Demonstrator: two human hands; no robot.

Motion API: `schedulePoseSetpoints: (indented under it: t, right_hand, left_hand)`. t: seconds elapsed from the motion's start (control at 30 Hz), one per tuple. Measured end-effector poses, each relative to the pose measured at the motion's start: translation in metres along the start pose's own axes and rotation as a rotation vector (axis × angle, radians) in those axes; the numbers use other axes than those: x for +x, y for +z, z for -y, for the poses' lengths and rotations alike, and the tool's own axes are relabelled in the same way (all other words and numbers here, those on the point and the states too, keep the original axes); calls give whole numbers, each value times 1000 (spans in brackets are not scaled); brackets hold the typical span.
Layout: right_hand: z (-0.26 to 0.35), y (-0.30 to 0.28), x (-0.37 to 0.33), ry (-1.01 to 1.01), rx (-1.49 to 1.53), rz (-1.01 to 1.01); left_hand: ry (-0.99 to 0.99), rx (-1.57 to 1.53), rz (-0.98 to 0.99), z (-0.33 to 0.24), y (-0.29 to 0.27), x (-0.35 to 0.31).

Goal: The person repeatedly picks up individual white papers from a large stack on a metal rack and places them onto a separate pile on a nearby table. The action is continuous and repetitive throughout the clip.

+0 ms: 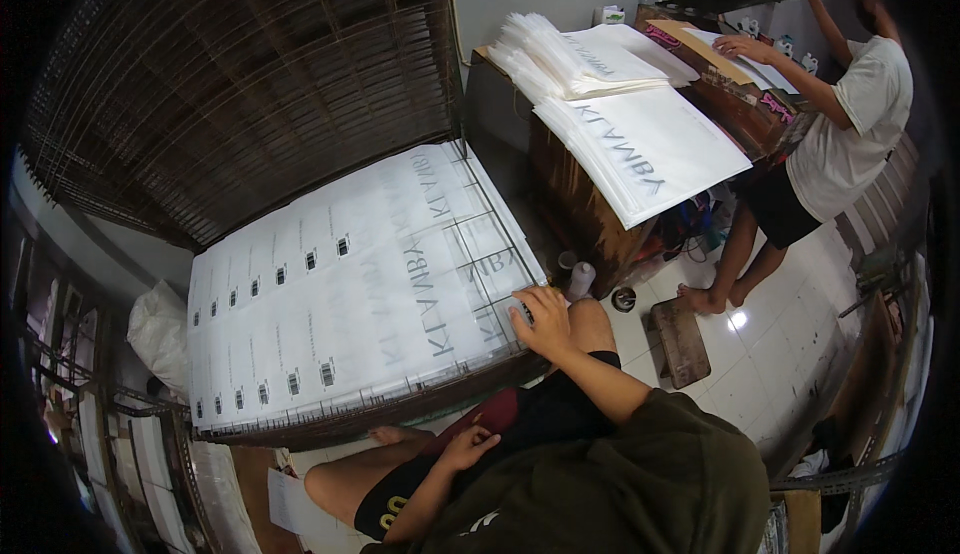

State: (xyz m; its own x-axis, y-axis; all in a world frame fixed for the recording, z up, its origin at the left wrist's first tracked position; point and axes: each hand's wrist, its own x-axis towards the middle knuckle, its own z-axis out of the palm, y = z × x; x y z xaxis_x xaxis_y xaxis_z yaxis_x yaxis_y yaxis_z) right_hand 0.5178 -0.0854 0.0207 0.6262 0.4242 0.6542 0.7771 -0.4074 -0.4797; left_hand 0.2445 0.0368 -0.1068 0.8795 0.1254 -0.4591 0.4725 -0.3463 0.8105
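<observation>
From here I can't read the tiny black print on the flat white sheets; darkness obscures the head of the white-shirted co-worker.

Left hand and right hand: two are showing.
Co-worker: one is standing.
Co-worker's hands: two are showing.
Raised wire tiers: many are overlapping, defying a count.
White sheets: several are lying below, number unclear.
White piles: two are resting on the bench.
Wooden stool: one is standing.
White sack: one is leaning.
Pale bottle: one is standing.
Round tin: one is sitting.
</observation>
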Motion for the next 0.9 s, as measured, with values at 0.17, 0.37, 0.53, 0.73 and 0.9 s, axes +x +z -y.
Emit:
schedulePoseSetpoints:
  t: [0.17, 0.37, 0.53, 0.73, 0.9]
  right_hand:
    - [11, -18, 9, 155, 443, 18]
    - [29, -97, 123, 101, 1015, -399]
    - [-48, -152, 216, 425, 1123, -733]
    - [-105, -172, 245, 619, 1192, -889]
    - [-100, -163, 254, 540, 1395, -967]
  left_hand:
    - [-19, -7, -6, -25, -8, -8]
    - [17, -130, -16, -3, -3, -9]
    - [44, -105, -31, 6, 0, -1]
    - [-26, -138, -44, 3, -1, -4]
    - [-38, -104, -34, -7, -6, -11]
